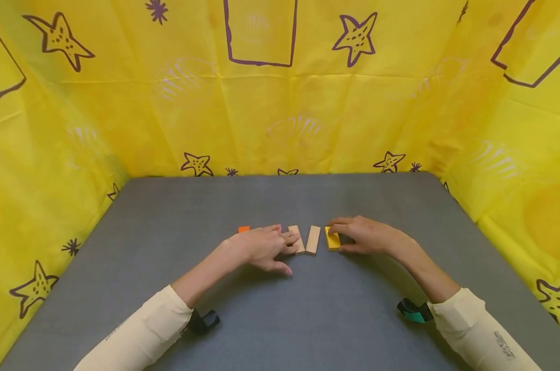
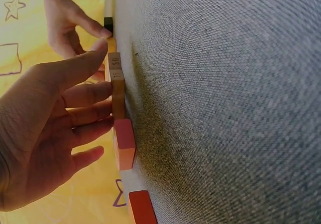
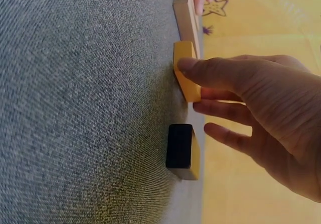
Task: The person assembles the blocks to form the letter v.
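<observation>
My left hand (image 1: 266,248) reaches over a row of small blocks, its fingers extended and fingertips touching a plain wooden block (image 1: 297,239). The thumb stands apart from the blocks. Beside it, a second wooden block (image 1: 313,240) lies slightly slanted; numbers are printed on the wooden blocks' ends. My right hand (image 1: 364,236) holds a yellow block (image 3: 183,78) on the table, thumb at its near end and fingers at its far side. A black-ended block (image 3: 179,146) lies near the right fingers, hidden by that hand in the head view.
An orange block (image 1: 244,229) shows behind the left wrist. In the left wrist view, a pink block (image 2: 125,143) lies below the left fingers, with a red block (image 2: 143,207) farther along. The grey table (image 1: 289,319) is enclosed by yellow patterned cloth (image 1: 270,113).
</observation>
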Demonstrator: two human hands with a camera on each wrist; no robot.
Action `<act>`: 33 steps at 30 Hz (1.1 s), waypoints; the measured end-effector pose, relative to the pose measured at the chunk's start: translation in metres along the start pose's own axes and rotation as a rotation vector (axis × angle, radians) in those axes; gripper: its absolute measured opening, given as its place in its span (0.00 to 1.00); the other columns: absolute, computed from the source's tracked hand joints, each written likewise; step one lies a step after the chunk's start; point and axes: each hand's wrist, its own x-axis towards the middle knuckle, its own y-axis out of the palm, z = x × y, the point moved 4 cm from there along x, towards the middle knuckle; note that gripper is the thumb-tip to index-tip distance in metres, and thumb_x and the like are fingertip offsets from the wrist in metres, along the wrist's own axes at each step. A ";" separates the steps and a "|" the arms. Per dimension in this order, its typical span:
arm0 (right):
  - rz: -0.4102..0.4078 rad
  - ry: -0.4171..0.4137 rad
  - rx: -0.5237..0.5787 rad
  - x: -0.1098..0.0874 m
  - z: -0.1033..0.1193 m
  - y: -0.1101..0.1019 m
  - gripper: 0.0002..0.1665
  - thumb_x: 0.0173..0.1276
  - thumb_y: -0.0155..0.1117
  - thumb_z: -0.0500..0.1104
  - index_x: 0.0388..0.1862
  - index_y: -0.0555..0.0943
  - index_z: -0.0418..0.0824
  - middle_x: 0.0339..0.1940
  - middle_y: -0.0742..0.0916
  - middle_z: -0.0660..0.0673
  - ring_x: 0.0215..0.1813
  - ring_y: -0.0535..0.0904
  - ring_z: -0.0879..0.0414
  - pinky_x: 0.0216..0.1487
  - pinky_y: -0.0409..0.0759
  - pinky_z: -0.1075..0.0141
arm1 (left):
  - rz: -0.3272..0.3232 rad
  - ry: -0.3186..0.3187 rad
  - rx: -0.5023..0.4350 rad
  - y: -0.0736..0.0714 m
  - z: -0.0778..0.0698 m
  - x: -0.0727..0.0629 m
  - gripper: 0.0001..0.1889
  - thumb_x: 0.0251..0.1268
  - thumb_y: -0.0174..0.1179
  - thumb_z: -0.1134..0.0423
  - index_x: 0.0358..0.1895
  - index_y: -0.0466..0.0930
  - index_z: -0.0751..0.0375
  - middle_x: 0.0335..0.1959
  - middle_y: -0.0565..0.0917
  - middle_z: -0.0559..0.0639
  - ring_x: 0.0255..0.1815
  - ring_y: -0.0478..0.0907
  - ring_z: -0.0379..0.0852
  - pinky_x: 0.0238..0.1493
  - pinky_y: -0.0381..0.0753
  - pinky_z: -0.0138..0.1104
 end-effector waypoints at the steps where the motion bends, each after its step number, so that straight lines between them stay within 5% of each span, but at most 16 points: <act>1: 0.004 0.002 0.006 0.000 0.000 0.000 0.23 0.68 0.75 0.43 0.60 0.83 0.39 0.66 0.85 0.40 0.60 0.86 0.45 0.63 0.85 0.48 | 0.001 -0.001 -0.003 0.000 0.000 0.000 0.38 0.74 0.57 0.34 0.80 0.66 0.47 0.85 0.60 0.50 0.86 0.59 0.55 0.88 0.50 0.47; 33: -0.049 0.043 -0.064 0.008 -0.003 -0.023 0.22 0.71 0.71 0.43 0.63 0.82 0.42 0.60 0.85 0.41 0.54 0.85 0.45 0.60 0.86 0.46 | -0.008 0.020 0.036 0.000 -0.002 0.001 0.38 0.74 0.56 0.33 0.79 0.67 0.49 0.85 0.61 0.52 0.86 0.59 0.52 0.88 0.53 0.48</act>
